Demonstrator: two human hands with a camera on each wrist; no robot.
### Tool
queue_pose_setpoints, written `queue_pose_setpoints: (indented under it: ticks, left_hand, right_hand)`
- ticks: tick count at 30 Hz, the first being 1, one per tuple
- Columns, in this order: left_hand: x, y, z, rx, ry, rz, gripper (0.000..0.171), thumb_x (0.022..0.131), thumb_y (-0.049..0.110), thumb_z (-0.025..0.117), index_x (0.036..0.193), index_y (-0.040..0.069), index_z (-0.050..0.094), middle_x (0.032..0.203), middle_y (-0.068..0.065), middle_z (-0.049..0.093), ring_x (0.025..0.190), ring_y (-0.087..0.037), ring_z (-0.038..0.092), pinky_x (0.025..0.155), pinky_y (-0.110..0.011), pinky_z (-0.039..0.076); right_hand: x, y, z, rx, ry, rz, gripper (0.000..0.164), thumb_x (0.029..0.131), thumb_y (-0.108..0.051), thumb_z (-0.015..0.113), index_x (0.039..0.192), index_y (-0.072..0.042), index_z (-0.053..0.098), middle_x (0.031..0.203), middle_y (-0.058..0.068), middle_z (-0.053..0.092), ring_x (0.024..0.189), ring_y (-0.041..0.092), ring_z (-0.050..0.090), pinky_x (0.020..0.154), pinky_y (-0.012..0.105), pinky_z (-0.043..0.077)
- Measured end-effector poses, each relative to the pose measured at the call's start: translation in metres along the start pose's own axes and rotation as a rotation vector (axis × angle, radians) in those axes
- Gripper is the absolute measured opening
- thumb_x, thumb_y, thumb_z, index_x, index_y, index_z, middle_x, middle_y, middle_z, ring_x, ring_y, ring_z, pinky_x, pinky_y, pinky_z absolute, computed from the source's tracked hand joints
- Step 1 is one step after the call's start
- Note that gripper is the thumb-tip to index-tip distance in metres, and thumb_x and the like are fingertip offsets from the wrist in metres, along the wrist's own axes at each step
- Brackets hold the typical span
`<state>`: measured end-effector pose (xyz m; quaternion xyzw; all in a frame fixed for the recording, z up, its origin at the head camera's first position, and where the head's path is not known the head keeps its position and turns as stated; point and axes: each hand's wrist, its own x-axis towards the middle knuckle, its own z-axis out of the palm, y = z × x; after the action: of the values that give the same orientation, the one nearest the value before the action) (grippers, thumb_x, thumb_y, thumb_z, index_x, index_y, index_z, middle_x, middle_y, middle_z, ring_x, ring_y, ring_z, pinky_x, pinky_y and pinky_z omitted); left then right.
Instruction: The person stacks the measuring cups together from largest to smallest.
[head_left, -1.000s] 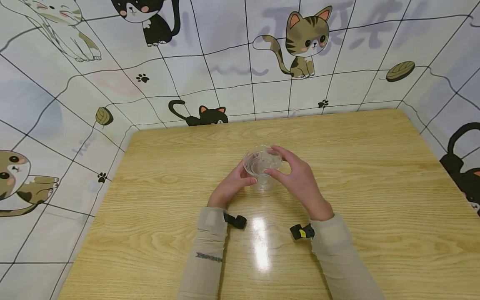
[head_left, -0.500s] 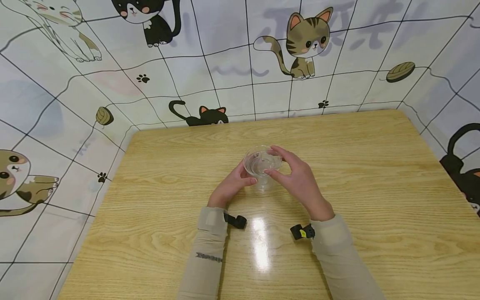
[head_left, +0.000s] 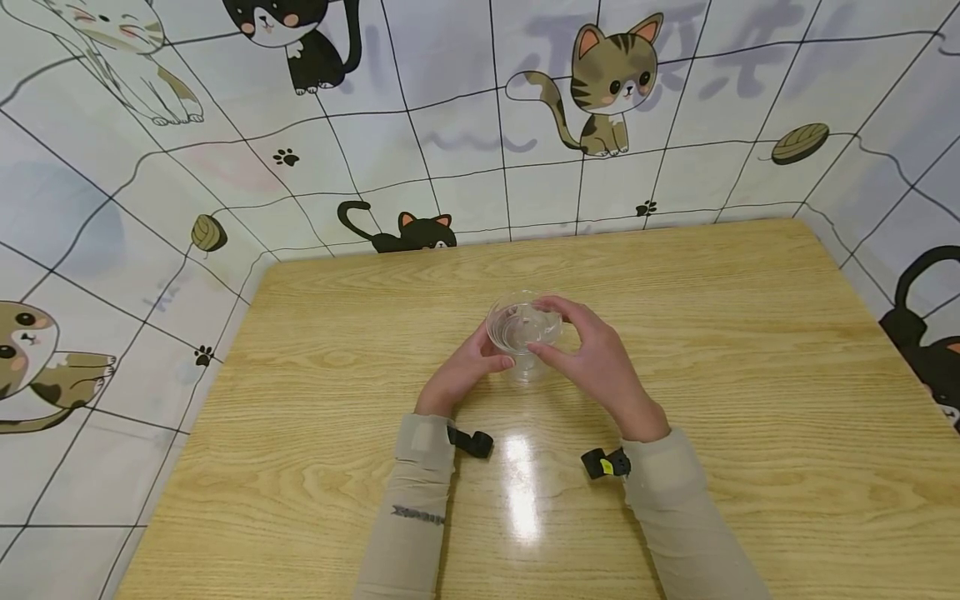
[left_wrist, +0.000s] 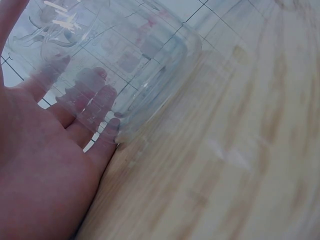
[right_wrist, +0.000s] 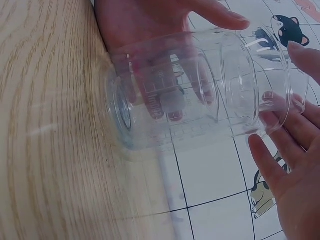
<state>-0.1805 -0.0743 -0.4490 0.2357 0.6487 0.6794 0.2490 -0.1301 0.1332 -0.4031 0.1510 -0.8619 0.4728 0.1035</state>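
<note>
Upright on the wooden table point(head_left: 337, 350) stands a clear glass jar point(right_wrist: 165, 95) with faint printed markings, narrowing to a neck. A wider clear top part point(head_left: 510, 329) sits at its upper end; whether it is separate cannot be told. My left hand point(head_left: 468, 362) holds the jar's body from the left, thumb in front and fingers behind the glass. In the left wrist view those fingers show through the jar point(left_wrist: 150, 75). My right hand point(head_left: 600, 358) grips the wide top part, thumb at its near side and fingers at its far right rim.
The table's back edge meets a white grid-patterned backdrop point(head_left: 465, 125) with cartoon cats, which also covers both sides. A black camera band point(head_left: 471, 442) is on the left wrist and another camera point(head_left: 604, 463) on the right. Light reflects off the table point(head_left: 520, 492) between the forearms.
The fingers of my right hand have shifted slightly down at the far side of the rim. My left hand and the jar stay in place.
</note>
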Motion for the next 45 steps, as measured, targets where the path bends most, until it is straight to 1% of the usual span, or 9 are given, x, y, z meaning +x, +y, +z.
queue_pose_setpoints:
  ticks: [4,8,13,16,19,28,33,41,45]
  left_hand:
    - [0.0003,-0.0003,-0.0005,-0.008,-0.012,0.016,0.074,0.083,0.014,0.064,0.142,0.023,0.020,0.142,0.002,0.027,0.129,-0.014,0.028,0.102,-0.034,0.026]
    - [0.0000,-0.0009,-0.0007,-0.006,-0.016,0.023,0.077,0.080,0.022,0.067,0.142,0.024,0.020,0.142,0.001,0.028,0.129,-0.014,0.028,0.102,-0.035,0.027]
    - [-0.0004,-0.0009,-0.0003,-0.006,-0.015,0.024,0.075,0.081,0.021,0.066,0.141,0.024,0.021,0.142,0.001,0.029,0.129,-0.014,0.028,0.102,-0.034,0.027]
    - [-0.0005,-0.0009,0.0001,-0.007,-0.016,0.031,0.078,0.079,0.025,0.068,0.142,0.023,0.020,0.142,0.001,0.028,0.129,-0.014,0.028,0.102,-0.033,0.026]
    - [-0.0001,-0.0005,0.0007,-0.011,-0.017,0.041,0.082,0.077,0.029,0.069,0.142,0.020,0.020,0.142,0.001,0.028,0.129,-0.014,0.028,0.103,-0.034,0.025]
    - [-0.0003,0.0013,0.0007,-0.009,-0.015,0.030,0.077,0.080,0.023,0.067,0.142,0.021,0.021,0.142,0.001,0.027,0.129,-0.013,0.027,0.103,-0.033,0.025]
    - [-0.0001,-0.0001,-0.0001,-0.005,-0.017,0.028,0.079,0.079,0.025,0.068,0.142,0.021,0.020,0.142,0.000,0.028,0.129,-0.014,0.028,0.103,-0.034,0.025]
    - [0.0004,-0.0019,-0.0006,-0.010,-0.019,0.028,0.081,0.078,0.028,0.069,0.142,0.023,0.020,0.142,0.000,0.029,0.128,-0.015,0.029,0.102,-0.034,0.027]
    - [0.0004,-0.0007,-0.0003,-0.016,-0.022,0.024,0.076,0.082,0.018,0.065,0.142,0.023,0.019,0.142,0.000,0.028,0.128,-0.015,0.029,0.102,-0.034,0.027]
  right_hand:
    - [-0.0002,-0.0008,0.0007,-0.003,-0.004,0.006,0.057,0.076,-0.046,0.065,0.126,-0.027,0.046,0.128,-0.005,0.046,0.113,0.021,0.045,0.090,0.045,0.037]
    - [-0.0002,-0.0004,0.0013,-0.015,0.005,-0.026,0.059,0.076,-0.042,0.067,0.128,-0.025,0.045,0.130,-0.001,0.045,0.113,0.023,0.045,0.090,0.046,0.038]
    - [0.0009,0.0014,0.0028,-0.035,0.015,-0.061,0.060,0.076,-0.042,0.067,0.128,-0.021,0.045,0.131,-0.005,0.043,0.120,0.017,0.039,0.094,0.044,0.034]
    - [0.0015,0.0023,0.0035,-0.041,0.012,-0.064,0.060,0.076,-0.043,0.066,0.127,-0.018,0.046,0.133,-0.009,0.039,0.124,0.013,0.033,0.097,0.044,0.031]
    - [0.0019,0.0026,0.0034,-0.033,0.011,-0.068,0.061,0.076,-0.043,0.067,0.126,-0.014,0.047,0.136,-0.010,0.036,0.126,0.013,0.028,0.098,0.046,0.029]
    - [0.0022,0.0038,0.0038,-0.010,0.009,-0.061,0.061,0.076,-0.042,0.067,0.126,-0.013,0.047,0.137,-0.011,0.034,0.127,0.012,0.027,0.098,0.045,0.029]
    - [0.0025,0.0053,0.0050,0.001,0.012,-0.061,0.061,0.077,-0.041,0.067,0.126,-0.011,0.047,0.137,-0.011,0.034,0.127,0.012,0.027,0.098,0.046,0.029]
    - [0.0026,0.0065,0.0070,0.025,0.006,-0.063,0.059,0.078,-0.039,0.066,0.128,-0.017,0.044,0.138,-0.008,0.033,0.127,0.012,0.028,0.095,0.044,0.034]
    - [0.0028,0.0071,0.0078,0.042,0.004,-0.066,0.059,0.079,-0.039,0.065,0.129,-0.014,0.044,0.139,-0.008,0.032,0.126,0.012,0.028,0.093,0.044,0.036]
